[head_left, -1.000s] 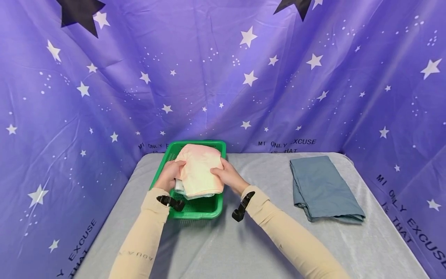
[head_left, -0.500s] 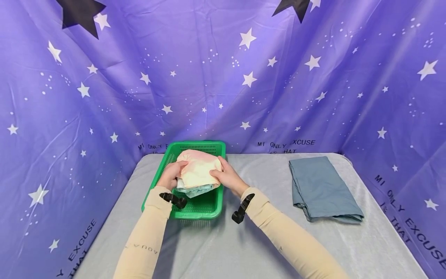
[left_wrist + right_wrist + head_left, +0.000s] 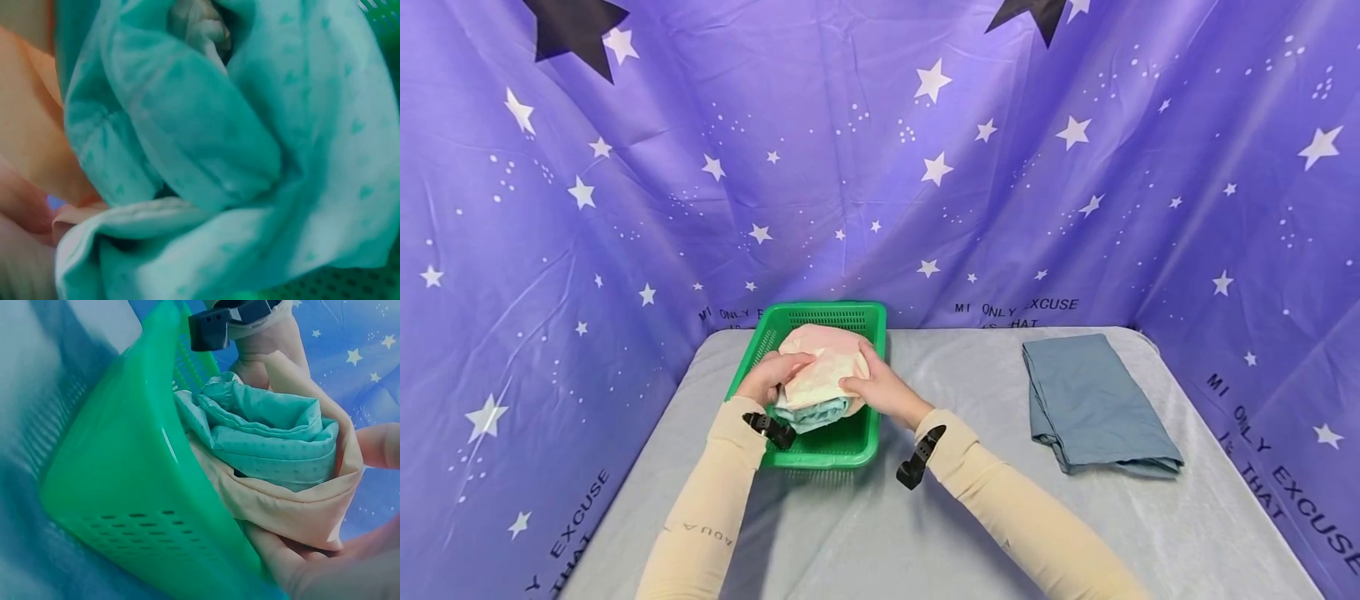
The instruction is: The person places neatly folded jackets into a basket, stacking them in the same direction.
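1. The left hand (image 3: pixel 772 377) grips the left side of a soft bundle (image 3: pixel 822 379), its thumb lying over the top; its other fingers are mostly hidden.
2. The right hand (image 3: pixel 882 383) grasps the bundle's right side, thumb on top; the right wrist view shows fingers curled against the outside.
3. There is one bundle: a pink-peach cloth (image 3: pixel 827 354) wrapped around rolled teal cloth (image 3: pixel 812 414) with a small print. How many teal pieces there are, I cannot tell.
4. The end where the teal folds show points toward the person; the rounded pink end points to the far side. The long axis runs roughly front to back, though the bundle is nearly as wide as long.
5. It is held over one green basket (image 3: pixel 831 460), within the rim as seen from above; whether it touches the bottom is hidden.
6. Two black wrist devices (image 3: pixel 917 468) and two cream sleeves (image 3: pixel 1037 517) follow.
7. One folded blue-gray cloth (image 3: pixel 1101 404) lies well apart, on the right of the gray-covered table (image 3: pixel 962 533).
8. A purple star-printed curtain (image 3: pixel 850 167) surrounds the table.
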The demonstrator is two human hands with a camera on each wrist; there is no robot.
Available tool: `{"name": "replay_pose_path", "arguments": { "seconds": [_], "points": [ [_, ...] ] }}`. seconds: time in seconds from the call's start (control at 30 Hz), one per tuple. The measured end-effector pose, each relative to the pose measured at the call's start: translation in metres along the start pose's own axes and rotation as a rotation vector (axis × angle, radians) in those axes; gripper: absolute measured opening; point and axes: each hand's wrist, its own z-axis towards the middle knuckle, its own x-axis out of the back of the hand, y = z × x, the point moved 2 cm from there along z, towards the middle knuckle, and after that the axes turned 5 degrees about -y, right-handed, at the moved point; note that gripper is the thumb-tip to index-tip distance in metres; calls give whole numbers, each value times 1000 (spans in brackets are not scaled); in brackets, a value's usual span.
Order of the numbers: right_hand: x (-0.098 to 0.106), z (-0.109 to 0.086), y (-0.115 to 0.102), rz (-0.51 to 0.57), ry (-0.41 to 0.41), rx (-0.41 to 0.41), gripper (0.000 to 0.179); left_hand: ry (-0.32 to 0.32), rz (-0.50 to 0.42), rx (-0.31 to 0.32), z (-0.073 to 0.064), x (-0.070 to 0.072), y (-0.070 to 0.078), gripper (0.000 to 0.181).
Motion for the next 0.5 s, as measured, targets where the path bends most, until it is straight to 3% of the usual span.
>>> {"name": "replay_pose_path", "arguments": {
  "seconds": [0.07,0.13,0.27,0.5],
  "points": [
    [-1,-3,-1,-10,3,-26,91,17,45,17,-2,1,1,47],
    [-2,-6,-1,-10,6,-44,90,22,71,27,-4,2,1,71],
    [-3,-11,-1,-20,3,-75,89,6,103,-7,-6,1,4,108],
    [-6,-18,-3,-86,4,-84,87,-66,134,-88,-1,-3,4,103]
  ]
}}
